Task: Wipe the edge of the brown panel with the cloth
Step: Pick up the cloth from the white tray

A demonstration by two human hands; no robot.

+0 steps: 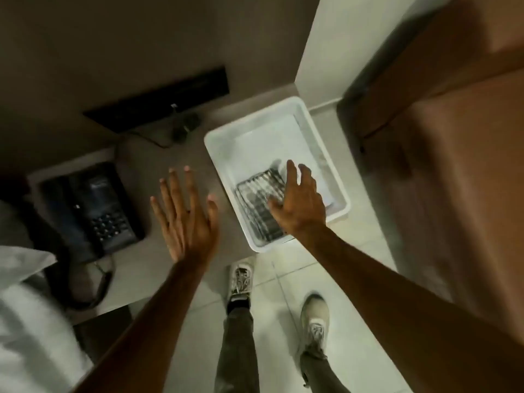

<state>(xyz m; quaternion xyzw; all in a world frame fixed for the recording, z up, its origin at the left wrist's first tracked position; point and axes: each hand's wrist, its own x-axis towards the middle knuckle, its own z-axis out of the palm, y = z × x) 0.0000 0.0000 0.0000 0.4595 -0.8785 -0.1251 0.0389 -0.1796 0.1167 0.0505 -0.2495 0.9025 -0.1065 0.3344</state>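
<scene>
My right grip (297, 202) is spread wide, fingers splayed, reaching down into the white tub (337, 191) that sits at the bench's (170, 154) right end, partly hanging over its front edge. Under my palm lies a folded grey striped cloth (255, 202) at the tub's near end; my thumb seems to touch it, though the blur keeps me from being sure, and nothing is clasped. My left grip (187, 214) hovers flat and wide over the middle of the bench, holding nothing. A black phone (96, 208) rests at the bench's left end, with its cord trailing over the front edge. The brown panel (459, 154) stands to the right of the tub, well apart from both hands. My shoes (241, 279) stand on the pale tiled floor (286, 307) below.
</scene>
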